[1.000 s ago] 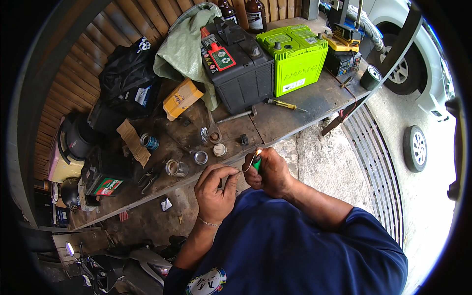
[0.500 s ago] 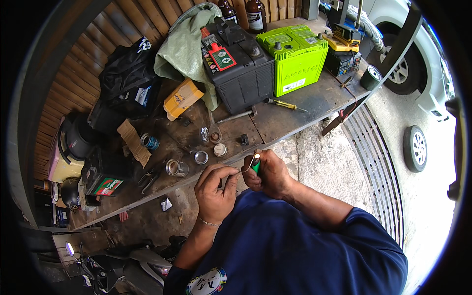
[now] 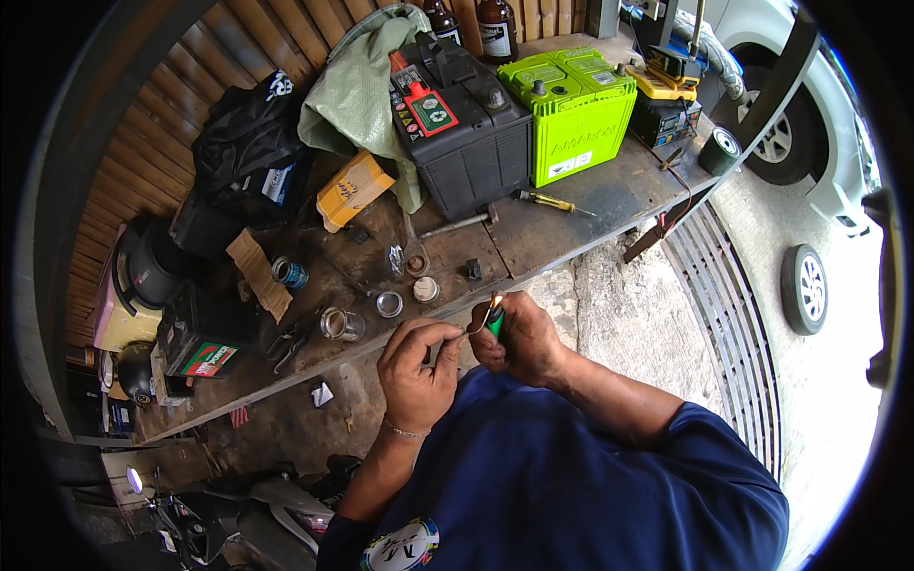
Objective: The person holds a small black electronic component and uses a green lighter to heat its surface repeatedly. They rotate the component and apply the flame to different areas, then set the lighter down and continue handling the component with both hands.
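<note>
My left hand (image 3: 417, 371) pinches a thin, curved wire (image 3: 481, 327) between thumb and fingertips. Its far end rises to the top of a green lighter (image 3: 494, 324), where a small bright flame shows. Wrapped round that lighter is my right hand (image 3: 530, 339), held close beside the left, in front of the bench edge. The bench (image 3: 533, 249) carries an open tin (image 3: 341, 325) nearest my left hand. By it lie a round metal lid (image 3: 388, 305) and a small round container with pale contents (image 3: 426, 289). A small black block (image 3: 473, 269) sits just beyond my hands.
Farther back stand a black car battery (image 3: 471, 157) and a bright green one (image 3: 581, 128). A hammer (image 3: 457, 226) and a yellow-handled screwdriver (image 3: 552, 203) lie before them. A blue can (image 3: 289, 273) and another battery (image 3: 202, 343) stand left. A motorcycle (image 3: 257, 514) is at lower left.
Both hands stay almost still, keeping hold of the wire and the lighter. The bright flame at the lighter's top has changed shape slightly.
</note>
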Demonstrator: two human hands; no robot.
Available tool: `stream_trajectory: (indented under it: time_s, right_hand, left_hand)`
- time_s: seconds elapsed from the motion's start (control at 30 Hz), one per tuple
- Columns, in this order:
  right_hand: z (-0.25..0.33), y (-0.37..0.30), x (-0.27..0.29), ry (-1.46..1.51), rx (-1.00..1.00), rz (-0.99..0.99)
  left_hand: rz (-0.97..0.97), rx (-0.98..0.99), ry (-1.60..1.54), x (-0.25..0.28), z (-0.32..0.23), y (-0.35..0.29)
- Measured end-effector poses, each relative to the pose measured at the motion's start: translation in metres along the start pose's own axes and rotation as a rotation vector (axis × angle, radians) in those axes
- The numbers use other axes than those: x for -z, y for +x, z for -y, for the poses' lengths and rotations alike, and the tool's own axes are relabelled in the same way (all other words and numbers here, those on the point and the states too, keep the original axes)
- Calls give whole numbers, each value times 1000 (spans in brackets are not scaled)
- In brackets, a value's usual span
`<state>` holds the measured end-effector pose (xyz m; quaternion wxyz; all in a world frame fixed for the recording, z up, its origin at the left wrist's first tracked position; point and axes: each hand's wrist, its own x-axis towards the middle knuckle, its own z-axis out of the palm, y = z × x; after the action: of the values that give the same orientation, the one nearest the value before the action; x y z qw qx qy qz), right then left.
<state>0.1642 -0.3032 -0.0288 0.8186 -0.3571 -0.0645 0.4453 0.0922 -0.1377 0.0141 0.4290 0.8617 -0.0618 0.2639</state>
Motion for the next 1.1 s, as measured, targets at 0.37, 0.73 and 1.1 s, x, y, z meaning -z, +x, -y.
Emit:
stream_trajectory:
  time_s: [0.37,0.73,1.1]
  right_hand:
    - [7,0,3,46,48,4]
    - [7,2,4,15,44,14]
    - [10,2,2,68,45,-13]
  left_hand:
    - [-4,-5,-3,-3,0,2]
    - [2,-13,-1,-4,1,3]
    - [-2,-22,-9,-4,1,6]
